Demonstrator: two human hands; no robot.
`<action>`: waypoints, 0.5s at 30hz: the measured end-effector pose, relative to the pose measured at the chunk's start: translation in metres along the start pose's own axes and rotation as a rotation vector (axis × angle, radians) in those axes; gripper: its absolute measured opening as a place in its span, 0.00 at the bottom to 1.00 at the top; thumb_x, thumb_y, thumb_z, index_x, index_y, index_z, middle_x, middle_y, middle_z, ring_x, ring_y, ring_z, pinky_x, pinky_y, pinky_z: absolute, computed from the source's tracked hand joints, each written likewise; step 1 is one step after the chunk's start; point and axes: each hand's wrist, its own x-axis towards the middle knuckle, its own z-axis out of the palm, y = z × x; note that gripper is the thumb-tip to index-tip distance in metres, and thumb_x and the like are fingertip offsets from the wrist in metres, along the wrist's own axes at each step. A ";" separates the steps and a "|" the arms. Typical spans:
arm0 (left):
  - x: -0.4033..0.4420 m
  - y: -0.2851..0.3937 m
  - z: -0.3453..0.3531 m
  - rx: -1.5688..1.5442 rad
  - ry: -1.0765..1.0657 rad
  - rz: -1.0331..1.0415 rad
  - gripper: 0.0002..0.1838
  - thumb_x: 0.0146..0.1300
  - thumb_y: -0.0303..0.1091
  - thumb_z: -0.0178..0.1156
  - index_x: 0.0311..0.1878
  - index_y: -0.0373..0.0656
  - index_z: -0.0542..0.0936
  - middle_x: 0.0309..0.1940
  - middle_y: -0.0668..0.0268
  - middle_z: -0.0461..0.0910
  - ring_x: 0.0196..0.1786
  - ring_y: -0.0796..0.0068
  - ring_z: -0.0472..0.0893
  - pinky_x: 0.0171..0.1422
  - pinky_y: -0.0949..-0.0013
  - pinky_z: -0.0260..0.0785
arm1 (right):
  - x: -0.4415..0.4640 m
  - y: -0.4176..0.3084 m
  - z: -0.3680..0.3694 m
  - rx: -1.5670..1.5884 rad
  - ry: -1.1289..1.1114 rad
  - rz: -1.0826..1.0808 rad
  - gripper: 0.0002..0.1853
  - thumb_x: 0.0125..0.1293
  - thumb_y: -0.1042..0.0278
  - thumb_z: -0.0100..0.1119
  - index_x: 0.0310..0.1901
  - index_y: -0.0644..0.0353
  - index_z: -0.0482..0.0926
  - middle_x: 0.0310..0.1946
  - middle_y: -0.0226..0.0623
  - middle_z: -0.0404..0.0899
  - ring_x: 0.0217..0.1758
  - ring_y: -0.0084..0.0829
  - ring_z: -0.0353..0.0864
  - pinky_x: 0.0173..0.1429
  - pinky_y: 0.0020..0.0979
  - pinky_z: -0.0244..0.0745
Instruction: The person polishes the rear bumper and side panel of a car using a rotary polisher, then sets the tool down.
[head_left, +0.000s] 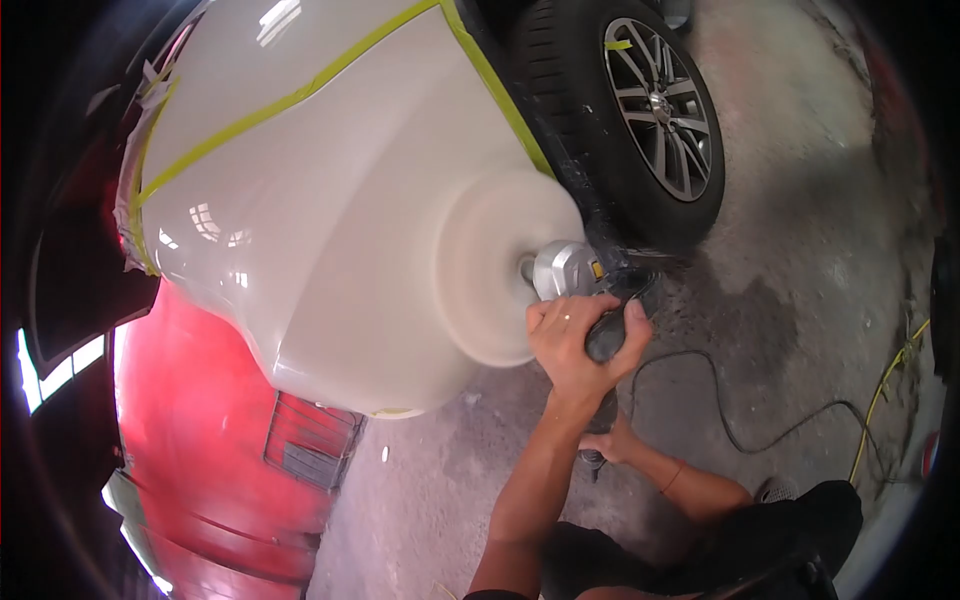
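Observation:
A polisher (567, 268) with a silver head and dark body is in the middle of the head view. Its large round pad (485, 270), off-white and smeared by spinning, lies against the glossy white car body panel (350, 240). Around the polisher's dark body just behind the head, my left hand (580, 345) is closed, its thumb on the right side. Further back, my right hand (612, 440) grips the rear end of the tool, partly hidden behind my left forearm. Yellow-green masking tape (300, 95) runs across the panel and along its edge by the wheel.
A black tyre with a spoked wheel (660, 108) stands right of the panel. The dark power cord (740, 440) curls over the concrete floor (790, 300), near a yellow hose (885, 385). At lower left are a red car panel (190, 400) and a dark wire rack (312, 440).

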 end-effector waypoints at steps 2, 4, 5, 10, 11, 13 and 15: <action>-0.009 -0.003 -0.020 -0.043 0.015 -0.010 0.08 0.44 0.32 0.73 0.27 0.46 0.82 0.21 0.70 0.80 0.25 0.69 0.78 0.41 0.67 0.62 | -0.007 0.008 0.004 -0.118 0.004 0.046 0.15 0.48 0.71 0.75 0.37 0.61 0.81 0.33 0.29 0.84 0.36 0.22 0.82 0.43 0.30 0.76; -0.026 -0.001 -0.050 -0.034 -0.020 -0.085 0.05 0.48 0.31 0.70 0.28 0.42 0.83 0.25 0.65 0.81 0.31 0.65 0.78 0.45 0.65 0.66 | -0.015 0.021 0.012 -0.237 0.009 0.084 0.16 0.49 0.70 0.75 0.39 0.62 0.81 0.35 0.30 0.85 0.38 0.23 0.83 0.44 0.30 0.78; -0.037 -0.002 -0.064 -0.051 0.018 -0.088 0.07 0.50 0.33 0.68 0.29 0.41 0.83 0.26 0.64 0.81 0.33 0.65 0.77 0.45 0.64 0.67 | -0.019 0.032 0.017 -0.210 -0.006 0.046 0.17 0.50 0.69 0.75 0.42 0.62 0.82 0.36 0.32 0.85 0.39 0.23 0.83 0.46 0.31 0.78; -0.091 -0.006 -0.132 0.024 0.272 -0.047 0.20 0.66 0.51 0.61 0.32 0.41 0.74 0.24 0.63 0.72 0.32 0.67 0.71 0.43 0.61 0.64 | -0.026 0.053 0.043 -0.259 -0.218 0.009 0.24 0.50 0.68 0.74 0.50 0.64 0.80 0.39 0.43 0.87 0.43 0.31 0.86 0.51 0.34 0.79; -0.095 -0.007 -0.139 0.011 0.425 -0.012 0.18 0.66 0.48 0.61 0.30 0.42 0.75 0.21 0.66 0.71 0.28 0.67 0.72 0.43 0.60 0.65 | -0.024 0.054 0.045 -0.261 -0.218 0.008 0.24 0.50 0.68 0.74 0.50 0.64 0.80 0.39 0.43 0.87 0.43 0.31 0.86 0.51 0.34 0.79; -0.100 -0.011 -0.162 0.048 0.498 0.015 0.22 0.69 0.54 0.51 0.30 0.44 0.68 0.21 0.68 0.63 0.28 0.71 0.65 0.41 0.61 0.61 | -0.018 0.026 0.054 -0.446 -0.317 -0.039 0.28 0.47 0.68 0.75 0.52 0.62 0.79 0.39 0.49 0.86 0.44 0.43 0.88 0.51 0.38 0.80; -0.102 -0.014 -0.172 0.080 0.701 0.004 0.23 0.69 0.55 0.47 0.28 0.45 0.65 0.20 0.70 0.60 0.27 0.73 0.63 0.37 0.64 0.57 | -0.009 0.009 0.059 -0.546 -0.359 -0.033 0.30 0.45 0.67 0.74 0.54 0.61 0.78 0.40 0.53 0.85 0.46 0.51 0.86 0.51 0.40 0.79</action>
